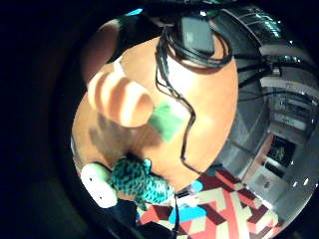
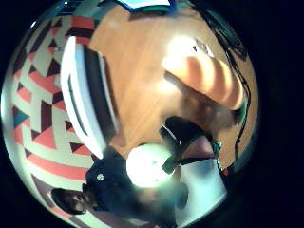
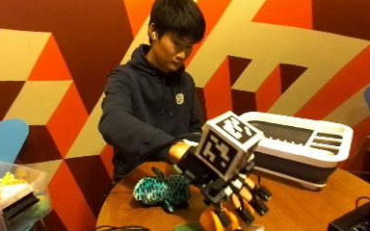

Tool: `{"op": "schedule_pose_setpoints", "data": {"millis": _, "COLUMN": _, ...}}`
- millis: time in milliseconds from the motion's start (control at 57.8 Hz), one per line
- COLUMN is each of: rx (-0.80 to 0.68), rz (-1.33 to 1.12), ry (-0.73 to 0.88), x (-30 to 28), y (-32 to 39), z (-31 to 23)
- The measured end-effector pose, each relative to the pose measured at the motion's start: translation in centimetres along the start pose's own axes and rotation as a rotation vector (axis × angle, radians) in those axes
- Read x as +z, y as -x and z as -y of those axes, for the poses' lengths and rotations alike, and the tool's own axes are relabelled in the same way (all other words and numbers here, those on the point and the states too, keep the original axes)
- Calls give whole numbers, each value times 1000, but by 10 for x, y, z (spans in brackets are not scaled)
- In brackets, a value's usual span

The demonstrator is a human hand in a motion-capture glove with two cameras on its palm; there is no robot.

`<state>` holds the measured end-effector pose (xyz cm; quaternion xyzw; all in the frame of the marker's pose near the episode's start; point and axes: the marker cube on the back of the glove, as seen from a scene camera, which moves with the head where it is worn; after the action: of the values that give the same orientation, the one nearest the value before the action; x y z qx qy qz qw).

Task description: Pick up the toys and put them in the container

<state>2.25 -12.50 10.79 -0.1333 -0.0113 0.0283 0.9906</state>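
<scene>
From outside, my gloved right hand (image 3: 233,190) hangs with fingers spread and relaxed over the orange striped toy (image 3: 212,219) at the table's (image 3: 300,202) near edge, the teal plush toy (image 3: 163,190) beside it. The white container (image 3: 300,144) sits at the far edge. The little-finger camera shows the striped toy (image 1: 119,99), a green piece (image 1: 167,121), the teal toy (image 1: 139,181) and black cables (image 1: 172,84) on the wood. The thumb camera shows the container (image 2: 88,95) beside the striped toy (image 2: 206,78).

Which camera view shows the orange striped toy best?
The little finger side palm view: the orange striped toy shows whole on the table, green end included. The thumb side palm view shows most of it, its far end partly cut off. In the outside view the gloved right hand hides most of it.
</scene>
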Motion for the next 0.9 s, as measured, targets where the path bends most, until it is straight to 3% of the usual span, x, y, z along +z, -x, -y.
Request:
{"op": "schedule_pose_setpoints", "data": {"millis": 139, "rx": -9, "rz": -89, "ry": 90, "x": 46, "y": 4, "z": 13}}
{"op": "schedule_pose_setpoints", "data": {"millis": 381, "rx": -41, "rz": -46, "ry": 2, "x": 47, "y": 16, "z": 14}}
{"op": "schedule_pose_setpoints", "data": {"millis": 900, "rx": -162, "rz": 56, "ry": -422, "x": -82, "y": 61, "z": -70}}
